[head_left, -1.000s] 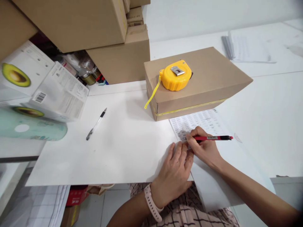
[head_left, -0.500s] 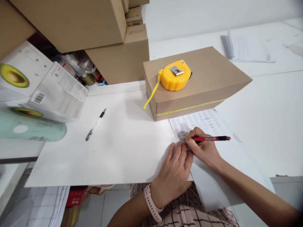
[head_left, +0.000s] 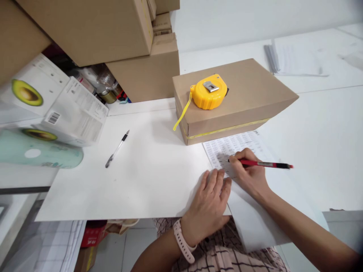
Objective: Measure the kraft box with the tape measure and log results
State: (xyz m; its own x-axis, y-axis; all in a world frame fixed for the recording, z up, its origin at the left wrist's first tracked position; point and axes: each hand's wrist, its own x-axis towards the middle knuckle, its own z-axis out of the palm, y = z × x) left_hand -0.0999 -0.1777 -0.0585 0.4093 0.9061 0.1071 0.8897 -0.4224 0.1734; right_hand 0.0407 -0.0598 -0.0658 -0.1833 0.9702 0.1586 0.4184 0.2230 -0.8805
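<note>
My right hand is closed around a red pen with a black end, its tip low over a printed sheet covered in rows of small text. My left hand lies flat, fingers stretched, across the table's front edge and the sheet's lower left edge; a pale pink watch band is on its wrist. Beyond the sheet sits a closed cardboard box, partly over the sheet's far edge. On top of it rests a yellow tape measure with a yellow strap hanging over the corner.
A clear pen with a black grip lies on the white table to the left. White avocado-print boxes and a mint-green object stand at far left. Cardboard boxes are stacked behind. Papers lie at back right.
My right hand and the red pen have moved right and slightly up over the sheet, away from my left hand's fingers. My left hand stays nearly in place.
</note>
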